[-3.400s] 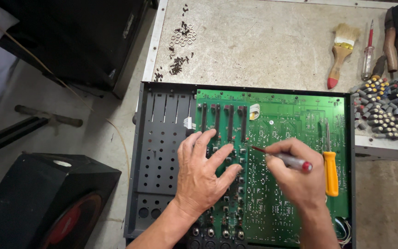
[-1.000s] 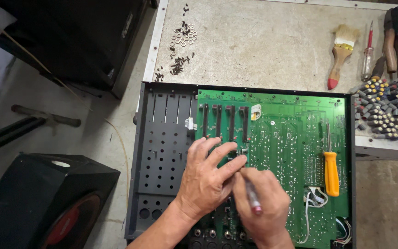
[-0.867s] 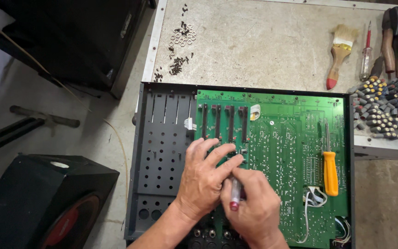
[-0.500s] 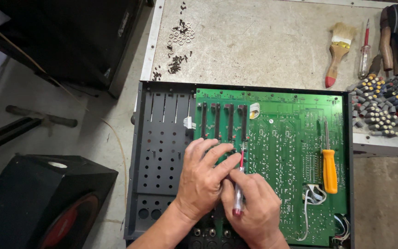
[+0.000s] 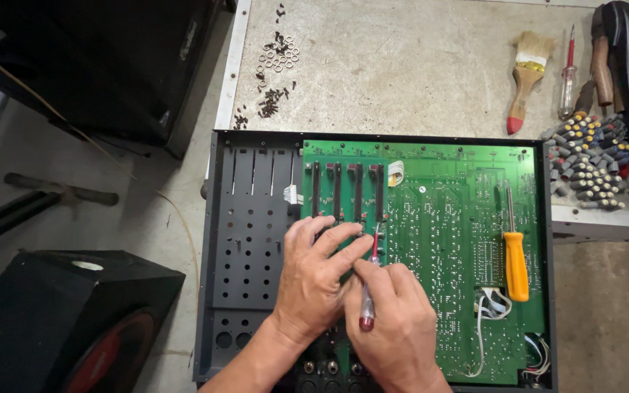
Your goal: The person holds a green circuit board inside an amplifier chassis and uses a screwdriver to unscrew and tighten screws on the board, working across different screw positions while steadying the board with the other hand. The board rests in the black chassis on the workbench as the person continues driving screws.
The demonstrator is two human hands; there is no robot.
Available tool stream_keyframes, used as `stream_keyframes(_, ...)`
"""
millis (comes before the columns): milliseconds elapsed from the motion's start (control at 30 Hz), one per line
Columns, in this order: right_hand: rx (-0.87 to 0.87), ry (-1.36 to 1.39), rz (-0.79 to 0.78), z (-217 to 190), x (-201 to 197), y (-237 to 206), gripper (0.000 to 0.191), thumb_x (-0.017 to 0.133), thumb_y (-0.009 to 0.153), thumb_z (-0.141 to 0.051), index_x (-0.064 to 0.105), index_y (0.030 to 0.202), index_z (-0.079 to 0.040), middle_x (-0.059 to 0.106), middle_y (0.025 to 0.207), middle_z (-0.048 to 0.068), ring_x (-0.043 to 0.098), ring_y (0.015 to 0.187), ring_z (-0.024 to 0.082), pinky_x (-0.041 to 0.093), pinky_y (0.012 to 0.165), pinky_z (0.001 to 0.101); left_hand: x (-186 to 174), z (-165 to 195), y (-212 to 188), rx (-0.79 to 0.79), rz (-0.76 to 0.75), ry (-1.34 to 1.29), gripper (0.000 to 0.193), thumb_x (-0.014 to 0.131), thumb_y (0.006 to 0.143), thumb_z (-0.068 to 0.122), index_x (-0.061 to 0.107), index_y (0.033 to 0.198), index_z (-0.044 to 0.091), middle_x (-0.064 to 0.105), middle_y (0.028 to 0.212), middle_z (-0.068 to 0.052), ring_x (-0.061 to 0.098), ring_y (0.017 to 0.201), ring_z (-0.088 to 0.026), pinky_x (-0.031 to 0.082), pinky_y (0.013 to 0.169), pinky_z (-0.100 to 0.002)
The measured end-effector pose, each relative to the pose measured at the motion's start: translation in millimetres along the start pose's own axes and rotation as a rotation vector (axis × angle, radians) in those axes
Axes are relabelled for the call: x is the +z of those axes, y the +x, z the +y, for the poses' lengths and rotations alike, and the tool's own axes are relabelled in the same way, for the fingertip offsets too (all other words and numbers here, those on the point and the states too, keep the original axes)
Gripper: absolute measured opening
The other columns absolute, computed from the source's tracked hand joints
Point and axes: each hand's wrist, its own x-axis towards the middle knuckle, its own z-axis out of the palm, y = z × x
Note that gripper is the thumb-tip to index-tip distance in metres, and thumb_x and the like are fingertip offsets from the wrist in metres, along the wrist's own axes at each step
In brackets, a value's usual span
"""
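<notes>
From the head camera, our right hand pinches a small red-handled screwdriver over the green circuit board, near its left edge. Our left hand lies flat, fingers spread. We should keep the tip upright and seated, pressing steadily.

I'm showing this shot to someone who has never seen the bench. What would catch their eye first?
Probably the big green circuit board in its black chassis, mid-frame. On its lower left part the left hand rests flat while the right hand holds a small red-handled screwdriver. An orange-handled screwdriver lies on the board's right side.
</notes>
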Motion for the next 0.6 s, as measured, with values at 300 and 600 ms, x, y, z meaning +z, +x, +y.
stream_keyframes(300,0.094,-0.076,-0.083,-7.7,0.9,0.7,0.018,0.071,0.082,-0.010,0.068,0.099,-0.011,0.058,0.080,0.011,0.063,0.073,0.033,0.051,0.064,0.0439,2.5,-0.8,-0.2,-0.038,-0.010,-0.033,0.032,0.077,0.081,0.020,0.074,0.113,0.018,0.070,0.124,-0.001,0.055,0.123,-0.032,0.036,0.109,-0.049)
stream_keyframes(600,0.129,-0.058,-0.103,-8.2,3.6,-0.5,0.017,0.071,0.083,-0.009,0.067,0.100,-0.011,0.057,0.080,0.012,0.063,0.072,0.033,0.052,0.065,0.0434,2.5,-1.7,-1.0,-0.057,-0.028,-0.044,0.031,0.078,0.079,0.019,0.075,0.110,0.020,0.070,0.124,-0.001,0.055,0.121,-0.032,0.035,0.107,-0.049)
